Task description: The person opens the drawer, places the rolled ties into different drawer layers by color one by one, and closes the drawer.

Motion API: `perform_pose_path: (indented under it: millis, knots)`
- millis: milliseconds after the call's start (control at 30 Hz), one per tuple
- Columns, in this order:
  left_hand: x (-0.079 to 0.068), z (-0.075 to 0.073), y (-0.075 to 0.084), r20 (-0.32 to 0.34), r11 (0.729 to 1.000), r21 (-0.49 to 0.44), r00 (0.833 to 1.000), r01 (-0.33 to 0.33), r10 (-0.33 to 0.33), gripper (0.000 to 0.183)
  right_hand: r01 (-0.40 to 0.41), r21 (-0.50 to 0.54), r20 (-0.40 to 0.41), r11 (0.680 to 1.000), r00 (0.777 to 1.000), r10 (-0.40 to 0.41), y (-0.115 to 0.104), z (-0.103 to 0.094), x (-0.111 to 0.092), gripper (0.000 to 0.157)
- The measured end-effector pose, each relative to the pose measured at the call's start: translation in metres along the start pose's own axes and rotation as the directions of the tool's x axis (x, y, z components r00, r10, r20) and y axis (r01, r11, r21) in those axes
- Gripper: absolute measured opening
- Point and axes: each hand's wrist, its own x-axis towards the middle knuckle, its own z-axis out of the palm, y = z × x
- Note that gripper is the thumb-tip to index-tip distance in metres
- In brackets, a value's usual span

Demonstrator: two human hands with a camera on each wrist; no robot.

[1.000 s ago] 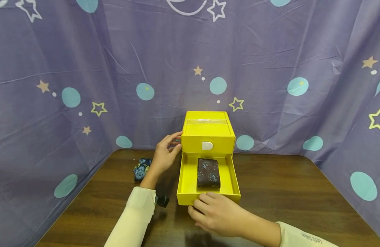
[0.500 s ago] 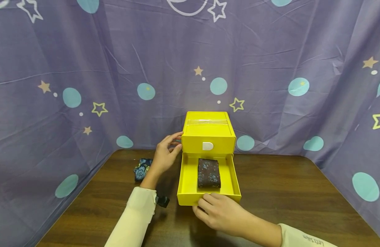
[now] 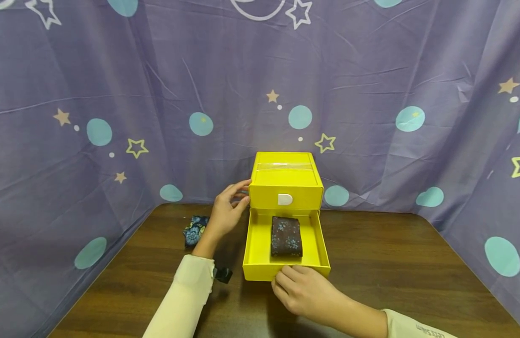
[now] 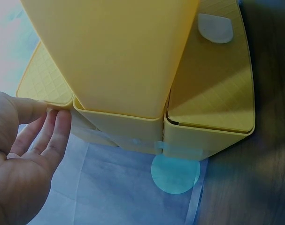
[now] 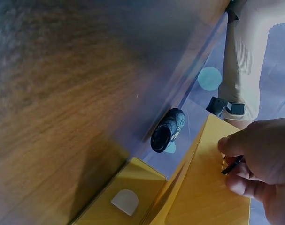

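Observation:
A yellow three-tier drawer box (image 3: 285, 177) stands at the back of the table, its middle drawer (image 3: 253, 273) pulled out. Inside the drawer lies a rolled dark necktie (image 3: 286, 237) with small blue flowers. My left hand (image 3: 228, 209) touches the box's left side near the top tier with extended fingers; the left wrist view shows the fingertips (image 4: 62, 117) at that tier's edge. My right hand (image 3: 302, 293) grips the drawer front at its middle, thumb and fingers close together there in the right wrist view. A small dark strip shows between them.
A second rolled necktie (image 3: 195, 232), navy with blue flowers, lies on the brown wooden table (image 3: 378, 263) left of the box, partly behind my left wrist. Clear tape (image 3: 284, 166) runs across the box's top. A purple curtain (image 3: 251, 65) hangs close behind and around.
My right hand has shifted slightly right along the drawer front, its fingers drawing in closer. The left hand, the drawer and both neckties stay where they were.

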Motion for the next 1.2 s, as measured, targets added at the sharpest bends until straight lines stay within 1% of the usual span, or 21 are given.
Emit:
perform_pose_path:
  millis: [67, 200, 267, 333, 467, 667, 733, 967, 1200]
  knots:
    - [-0.001, 0.001, 0.004, -0.004, 1.0, -0.003, 1.0, -0.005, 0.005, 0.046, 0.0, 0.01, -0.001, 1.0, 1.0, 0.0, 0.0, -0.001, -0.001, 0.051]
    - [-0.004, 0.002, 0.019, -0.01, 1.0, 0.002, 1.0, -0.021, 0.021, 0.046, -0.003, 0.029, 0.01, 1.0, 1.0, 0.003, 0.001, -0.004, -0.002, 0.05]
    - [-0.006, 0.001, 0.025, -0.013, 1.0, 0.011, 1.0, -0.023, 0.023, 0.045, 0.005, 0.023, 0.0, 1.0, 1.0, -0.005, 0.002, -0.004, -0.002, 0.049]
    - [-0.006, 0.002, 0.025, -0.013, 0.999, 0.026, 1.0, -0.024, 0.024, 0.045, 0.01, 0.017, -0.025, 1.0, 1.0, -0.01, 0.004, -0.004, -0.001, 0.048]
    - [-0.006, 0.003, 0.019, -0.014, 0.999, 0.034, 1.0, -0.022, 0.023, 0.046, -0.001, 0.035, -0.068, 0.999, 0.998, 0.003, 0.007, -0.004, 0.0, 0.045]
    - [-0.005, 0.001, 0.025, -0.003, 1.0, 0.002, 1.0, -0.018, 0.018, 0.045, -0.019, 0.052, -0.084, 0.998, 0.996, 0.023, 0.011, -0.005, 0.001, 0.044]
    - [-0.004, 0.001, 0.022, 0.001, 1.0, 0.0, 1.0, -0.01, 0.01, 0.045, -0.022, 0.048, -0.083, 0.999, 0.996, 0.026, 0.012, -0.006, 0.002, 0.044]
    - [0.0, 0.002, 0.001, 0.009, 1.0, 0.003, 1.0, 0.003, -0.003, 0.047, -0.027, 0.017, -0.06, 1.0, 0.998, 0.028, 0.013, -0.006, 0.002, 0.043]
    - [-0.001, 0.0, -0.001, 0.013, 1.0, -0.003, 1.0, -0.003, 0.003, 0.046, -0.037, 0.021, -0.044, 0.999, 0.998, 0.037, 0.014, -0.005, 0.003, 0.043]
